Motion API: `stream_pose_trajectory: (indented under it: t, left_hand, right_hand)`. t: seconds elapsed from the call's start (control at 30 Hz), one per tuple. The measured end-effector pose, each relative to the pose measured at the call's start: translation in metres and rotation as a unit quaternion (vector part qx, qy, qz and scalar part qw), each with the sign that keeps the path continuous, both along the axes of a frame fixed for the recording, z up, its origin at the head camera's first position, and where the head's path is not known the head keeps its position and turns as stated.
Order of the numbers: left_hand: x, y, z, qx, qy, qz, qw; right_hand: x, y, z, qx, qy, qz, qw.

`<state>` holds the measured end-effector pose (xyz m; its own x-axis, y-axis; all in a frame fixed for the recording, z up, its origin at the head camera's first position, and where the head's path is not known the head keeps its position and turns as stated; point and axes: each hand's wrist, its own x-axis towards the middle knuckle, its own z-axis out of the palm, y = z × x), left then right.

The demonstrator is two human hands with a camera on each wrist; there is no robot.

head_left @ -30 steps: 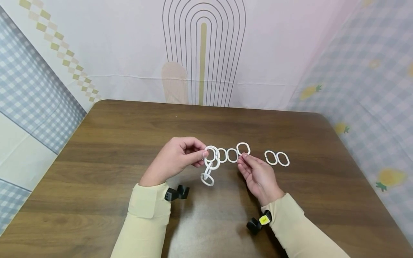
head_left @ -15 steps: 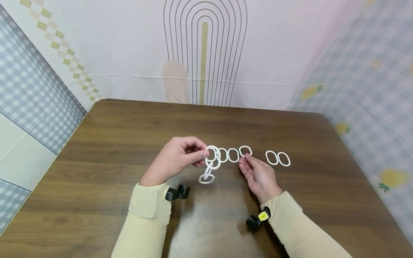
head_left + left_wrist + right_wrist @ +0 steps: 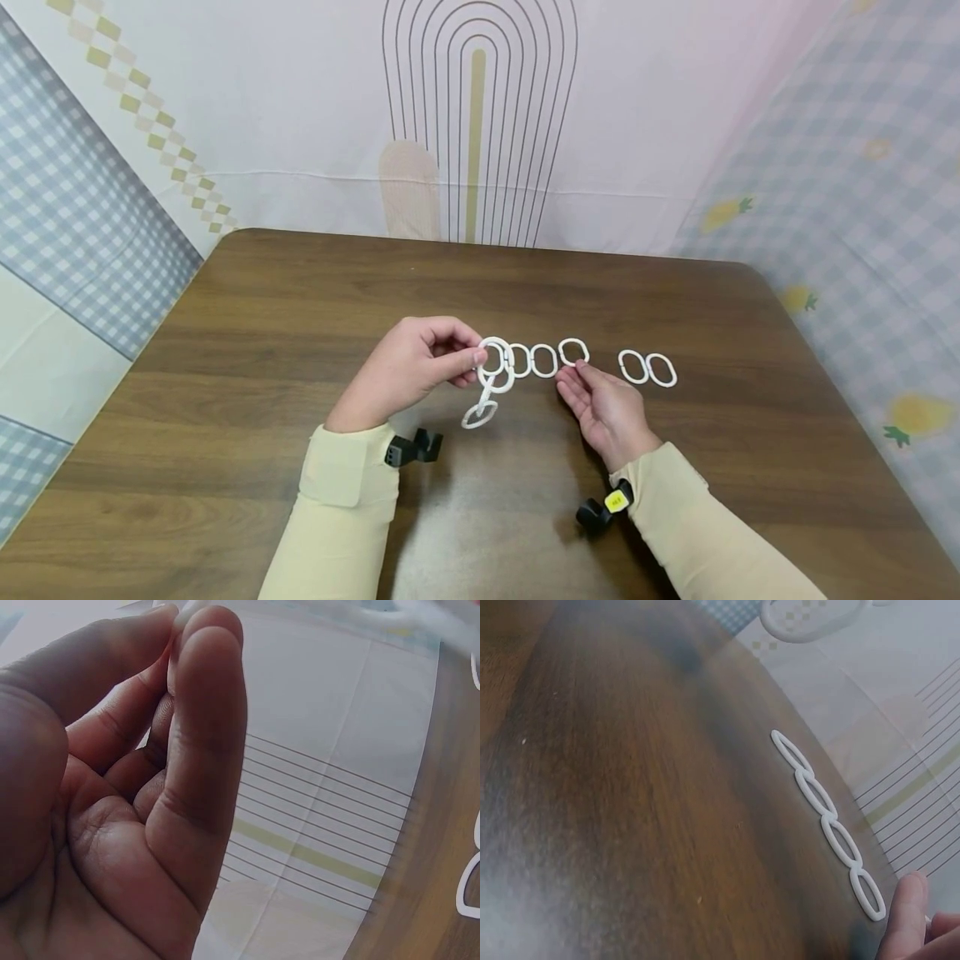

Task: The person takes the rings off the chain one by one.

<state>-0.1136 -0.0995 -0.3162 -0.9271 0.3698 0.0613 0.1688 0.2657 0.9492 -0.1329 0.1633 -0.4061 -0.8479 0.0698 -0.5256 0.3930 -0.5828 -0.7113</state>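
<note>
My left hand [image 3: 416, 367] pinches a white oval chain link [image 3: 499, 391] between thumb and fingertips. Joined links dangle below it, the lowest link [image 3: 471, 427] tilted. My right hand [image 3: 609, 417] holds another white link [image 3: 573, 339] by its near edge with thumb and fingers, a little right of the left hand's chain. In the right wrist view several links [image 3: 841, 841] lie end to end on the table; only a fingertip [image 3: 909, 900] shows beside them. The left wrist view shows the pinching fingers [image 3: 206, 712], with a blurred link [image 3: 427, 626] at the top.
Two white links [image 3: 620, 368] lie side by side on the brown wooden table [image 3: 300, 283], right of my right hand. A patterned cloth [image 3: 300, 100] hangs behind the table's far edge. Black wrist cameras [image 3: 415, 448] are strapped to both sleeves.
The dangling links below my left hand have swung slightly. My right hand has shifted a little to the right, and its link has changed tilt. The left hand stays nearly still.
</note>
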Motion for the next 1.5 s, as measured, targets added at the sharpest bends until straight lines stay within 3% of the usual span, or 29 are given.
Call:
stream_pose_trajectory:
  t: [0.2,0.57,0.7,0.77,0.8,0.83,0.87,0.9,1.0,1.03,1.07,1.13,1.2,1.5]
  left_hand:
    - [0.0,0.001,0.001,-0.002,0.001,-0.001,1.0]
    - [0.0,0.002,0.001,-0.001,-0.003,-0.011,0.9999]
    - [0.001,0.003,0.001,0.002,-0.005,-0.015,0.9999]
    - [0.001,0.003,0.0,0.005,-0.007,-0.018,0.9998]
    - [0.001,0.003,0.0,0.006,-0.008,-0.019,0.9998]
    - [0.001,0.003,0.0,0.006,-0.007,-0.019,0.9998]
    - [0.002,0.003,0.0,0.007,-0.008,-0.017,0.9998]
    - [0.002,0.002,0.0,0.007,-0.009,-0.015,0.9998]
    - [0.004,0.0,-0.002,0.003,-0.011,-0.011,0.9999]
    - [0.004,0.0,-0.002,0.002,-0.013,-0.009,0.9999]
    - [0.004,-0.001,-0.002,0.003,-0.016,-0.009,0.9998]
    - [0.004,-0.002,-0.003,0.002,-0.017,-0.01,0.9998]
    - [0.004,-0.002,-0.003,0.003,-0.016,-0.01,0.9998]
    - [0.004,-0.002,0.0,0.003,-0.011,-0.01,0.9999]
  right_hand:
    - [0.002,0.004,0.0,-0.002,-0.001,0.003,1.0]
    - [0.019,0.018,-0.001,0.008,0.013,0.046,0.9988]
    - [0.023,0.024,-0.001,0.058,0.033,0.065,0.9956]
    - [0.022,0.028,0.001,0.121,0.06,0.089,0.9868]
    - [0.019,0.031,0.003,0.175,0.079,0.11,0.9752]
    - [0.017,0.033,0.006,0.253,0.109,0.141,0.9508]
    - [0.013,0.035,0.009,0.336,0.14,0.175,0.9147]
    - [0.01,0.037,0.011,0.423,0.171,0.205,0.8659]
    - [-0.001,0.039,0.017,0.634,0.237,0.251,0.6923]
    - [-0.004,0.039,0.018,0.671,0.25,0.26,0.6477]
    - [-0.007,0.039,0.017,0.682,0.256,0.271,0.6298]
    - [-0.011,0.039,0.015,0.698,0.257,0.282,0.6054]
    - [-0.015,0.038,0.013,0.707,0.257,0.282,0.5954]
    - [-0.023,0.032,0.011,0.708,0.239,0.279,0.6028]
